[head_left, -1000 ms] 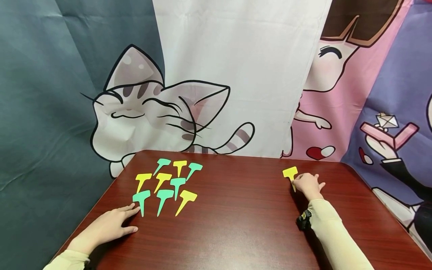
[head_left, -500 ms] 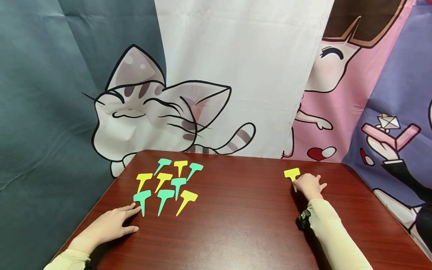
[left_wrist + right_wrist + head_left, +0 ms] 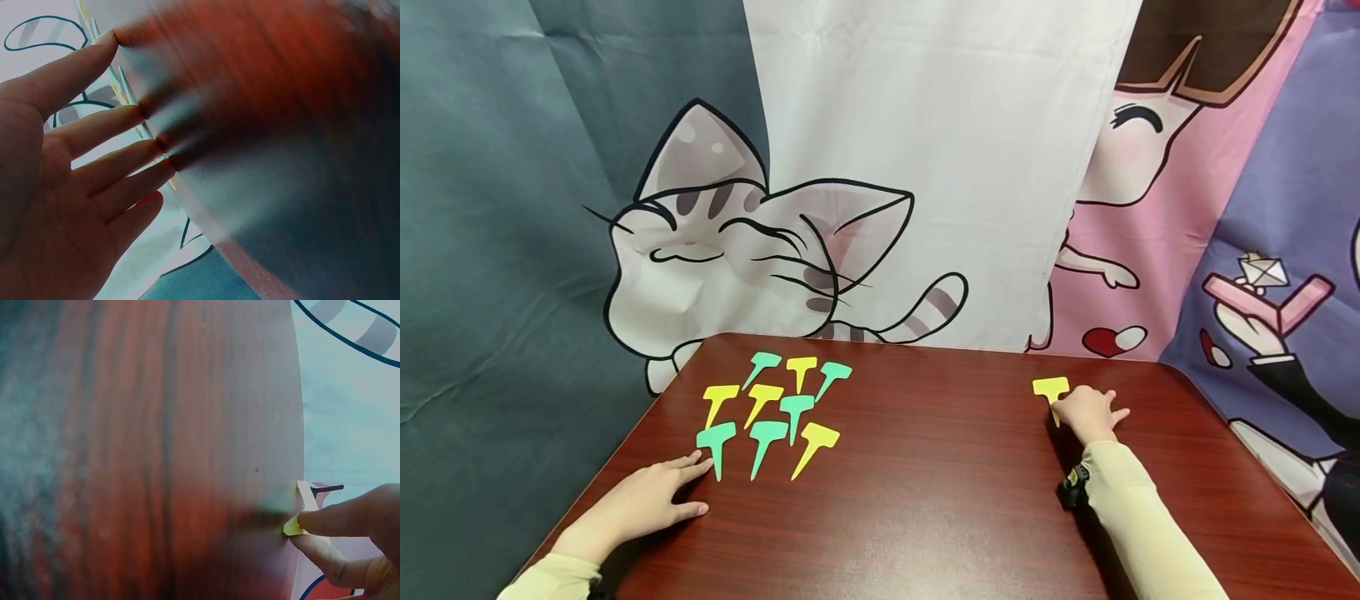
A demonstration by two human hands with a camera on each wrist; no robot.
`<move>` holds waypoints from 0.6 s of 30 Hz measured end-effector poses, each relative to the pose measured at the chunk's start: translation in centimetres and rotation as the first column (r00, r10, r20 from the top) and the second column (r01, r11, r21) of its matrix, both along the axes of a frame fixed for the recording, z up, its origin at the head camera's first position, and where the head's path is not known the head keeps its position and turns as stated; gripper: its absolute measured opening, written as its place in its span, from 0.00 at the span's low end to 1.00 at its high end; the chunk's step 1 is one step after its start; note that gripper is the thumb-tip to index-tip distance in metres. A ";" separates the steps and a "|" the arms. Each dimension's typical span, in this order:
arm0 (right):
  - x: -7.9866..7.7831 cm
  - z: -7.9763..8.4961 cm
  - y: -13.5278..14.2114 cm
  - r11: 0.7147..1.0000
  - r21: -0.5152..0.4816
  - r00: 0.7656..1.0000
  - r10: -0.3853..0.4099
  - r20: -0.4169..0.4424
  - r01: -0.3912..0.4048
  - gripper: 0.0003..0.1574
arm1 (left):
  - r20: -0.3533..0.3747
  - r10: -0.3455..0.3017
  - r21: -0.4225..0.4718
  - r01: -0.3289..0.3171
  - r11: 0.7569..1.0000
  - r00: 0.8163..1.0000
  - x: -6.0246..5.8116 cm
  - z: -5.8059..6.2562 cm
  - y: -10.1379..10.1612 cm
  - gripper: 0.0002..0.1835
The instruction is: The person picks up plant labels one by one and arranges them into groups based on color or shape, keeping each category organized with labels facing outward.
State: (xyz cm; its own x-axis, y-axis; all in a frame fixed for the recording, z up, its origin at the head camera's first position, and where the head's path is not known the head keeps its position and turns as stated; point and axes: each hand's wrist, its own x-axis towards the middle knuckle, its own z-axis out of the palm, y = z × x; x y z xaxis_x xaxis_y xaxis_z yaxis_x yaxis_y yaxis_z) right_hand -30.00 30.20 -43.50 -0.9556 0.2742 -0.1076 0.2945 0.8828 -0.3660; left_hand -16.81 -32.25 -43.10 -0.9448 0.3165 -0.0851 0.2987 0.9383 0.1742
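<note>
At the far right of the table, my right hand (image 3: 1086, 412) pinches the stem of a yellow T-shaped plant label (image 3: 1050, 387) between thumb and forefinger. The right wrist view shows the yellow tip (image 3: 292, 526) of that label poking out between the two. My left hand (image 3: 647, 500) rests on the table at the left with its fingers straight, and its fingertips lie at a green plant label (image 3: 716, 437). The left wrist view has the left hand (image 3: 94, 169) palm side on, holding nothing.
Several more green and yellow labels lie in loose rows at the left, among them a green one (image 3: 767, 433) and a yellow one (image 3: 818, 436). A printed cloth backdrop (image 3: 940, 150) hangs behind the dark red wooden table (image 3: 910, 467).
The yellow label in my right hand has turned slightly, its head shifting a little right and nearer. The left hand keeps its place on the table.
</note>
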 end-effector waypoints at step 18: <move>0.3 0.0 0.2 1.000 -0.012 1.000 0.014 0.017 -0.014 0.18 | 0.008 0.001 0.002 -0.001 1.000 1.000 -0.1 0.0 0.0 0.39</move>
